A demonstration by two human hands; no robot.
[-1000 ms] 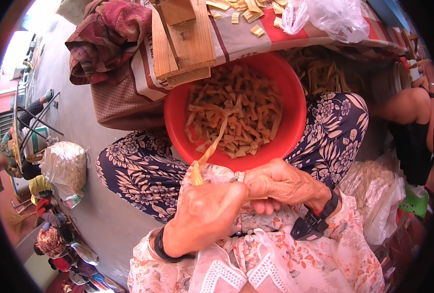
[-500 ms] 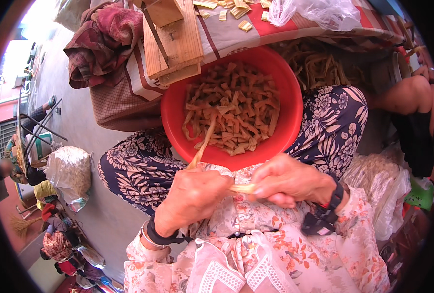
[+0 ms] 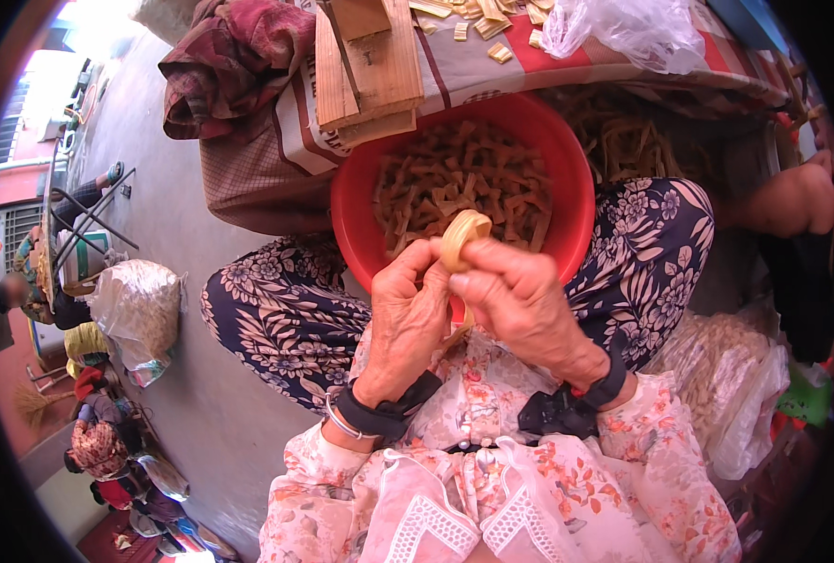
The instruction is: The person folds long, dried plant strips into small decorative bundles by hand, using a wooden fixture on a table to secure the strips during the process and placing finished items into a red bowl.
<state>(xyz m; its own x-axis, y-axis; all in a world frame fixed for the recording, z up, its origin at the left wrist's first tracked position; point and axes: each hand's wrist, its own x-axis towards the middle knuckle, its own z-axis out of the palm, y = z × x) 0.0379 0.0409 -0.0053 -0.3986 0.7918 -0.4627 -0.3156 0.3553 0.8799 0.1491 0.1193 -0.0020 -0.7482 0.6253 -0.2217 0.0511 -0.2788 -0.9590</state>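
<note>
A pale yellow, ribbon-like strip [image 3: 465, 235] is bent into a loop between my two hands, over the near rim of a red basin [image 3: 349, 211]. My left hand [image 3: 408, 298] is closed on the strip, thumb and forefinger at the loop's left side. On the other side, my right hand [image 3: 518, 289] pinches the same strip. A loose tail of it hangs below my fingers toward my lap. Inside the basin lies a heap of short folded tan pieces [image 3: 473, 174]. What the strip is made of I cannot tell.
Beyond the basin, a wooden block stand [image 3: 370, 80] rests on a cloth-covered table [image 3: 567, 61], with cut yellow pieces [image 3: 500, 53] and a clear plastic bag [image 3: 623, 33]. Filled plastic bags [image 3: 136, 314] stand on the floor at left. Another person's bare leg [image 3: 792, 202] is at right.
Both hands have moved up and away from my body, over the basin's near edge. The strip, stretched between them before, is now curled into a loop.
</note>
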